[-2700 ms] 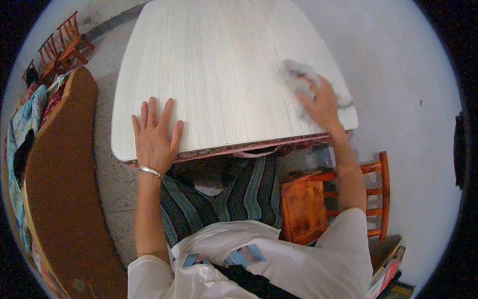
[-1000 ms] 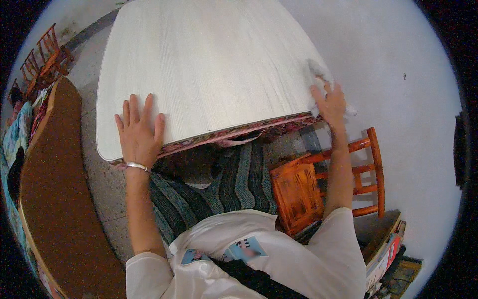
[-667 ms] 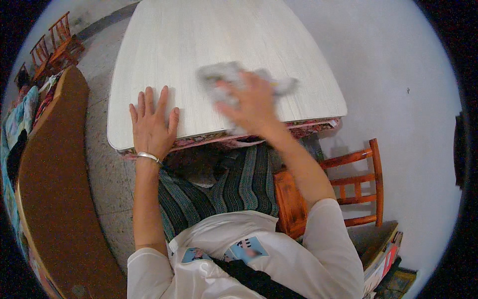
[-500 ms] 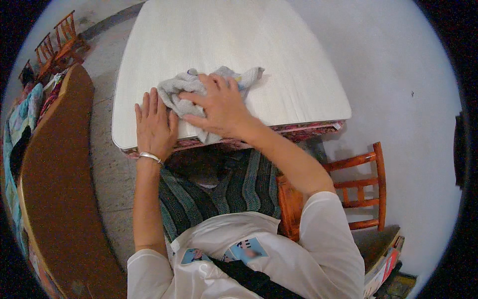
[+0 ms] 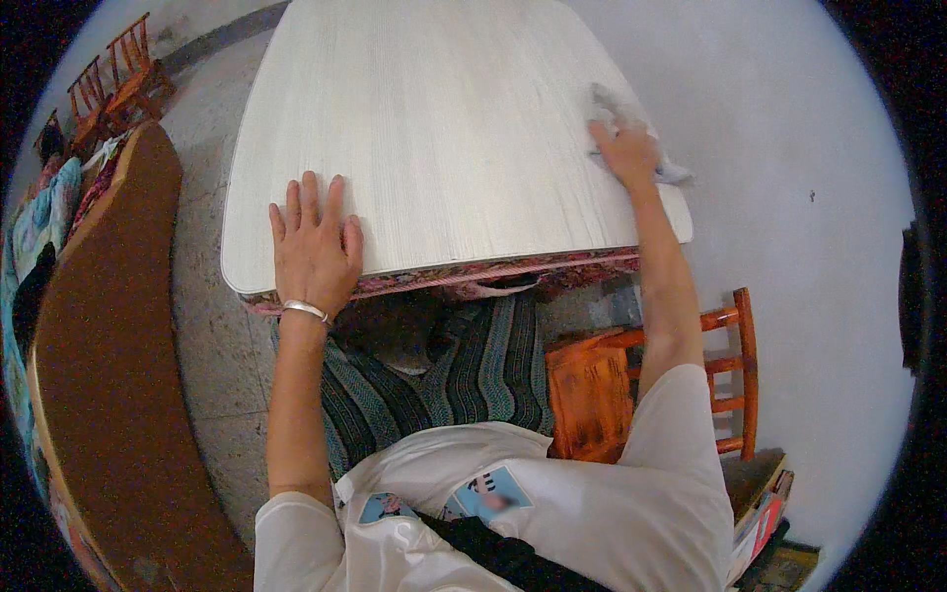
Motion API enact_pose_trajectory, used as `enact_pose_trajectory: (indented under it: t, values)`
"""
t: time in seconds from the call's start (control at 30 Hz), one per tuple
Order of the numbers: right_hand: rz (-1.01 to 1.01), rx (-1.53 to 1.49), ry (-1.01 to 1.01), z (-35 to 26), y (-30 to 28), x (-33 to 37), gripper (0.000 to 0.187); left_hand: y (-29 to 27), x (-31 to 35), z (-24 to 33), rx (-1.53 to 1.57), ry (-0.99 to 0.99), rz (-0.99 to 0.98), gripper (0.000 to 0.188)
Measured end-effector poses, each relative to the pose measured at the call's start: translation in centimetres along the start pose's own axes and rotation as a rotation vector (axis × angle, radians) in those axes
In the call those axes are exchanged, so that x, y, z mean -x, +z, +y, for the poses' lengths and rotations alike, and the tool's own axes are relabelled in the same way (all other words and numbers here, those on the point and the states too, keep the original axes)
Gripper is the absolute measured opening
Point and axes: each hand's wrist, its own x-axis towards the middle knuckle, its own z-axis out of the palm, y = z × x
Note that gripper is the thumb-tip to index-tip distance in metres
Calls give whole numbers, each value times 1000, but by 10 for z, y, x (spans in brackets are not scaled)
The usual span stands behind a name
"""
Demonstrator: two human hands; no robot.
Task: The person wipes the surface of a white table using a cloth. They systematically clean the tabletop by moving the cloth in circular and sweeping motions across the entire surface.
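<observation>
A white ribbed table top (image 5: 444, 138) stretches out in front of me, with a flowered fabric edge (image 5: 473, 276) hanging below it. My left hand (image 5: 314, 247) lies flat near its front left corner, fingers spread, holding nothing; a silver bangle circles that wrist. Far out on the right side, my right hand (image 5: 629, 150) presses on a grey cloth (image 5: 614, 103) close to the table's right edge. Part of the cloth sticks out past the fingers on both sides, and the hand is slightly smeared by motion.
A wooden chair (image 5: 592, 395) stands at my right, by the pale wall (image 5: 789, 128). Along the left runs a brown curved board (image 5: 118, 375) with colourful bedding (image 5: 44, 217) behind it. More wooden chairs (image 5: 136, 74) are at the far left.
My right hand has swept the cloth from the front middle of the table top to its right edge. My left hand has stayed nearly in place, its fingers spread wider.
</observation>
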Motion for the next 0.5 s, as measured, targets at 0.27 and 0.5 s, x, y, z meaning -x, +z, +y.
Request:
enact_pose_trajectory:
  t: [0.27, 0.5]
  values:
    - [67, -460, -932, -185, -31, 124, 52, 2, 4, -13, 38, 31, 79, 50]
    - [-24, -373, -684, -138, -3, 43, 53, -4, 2, -6, 68, 49, 76, 49]
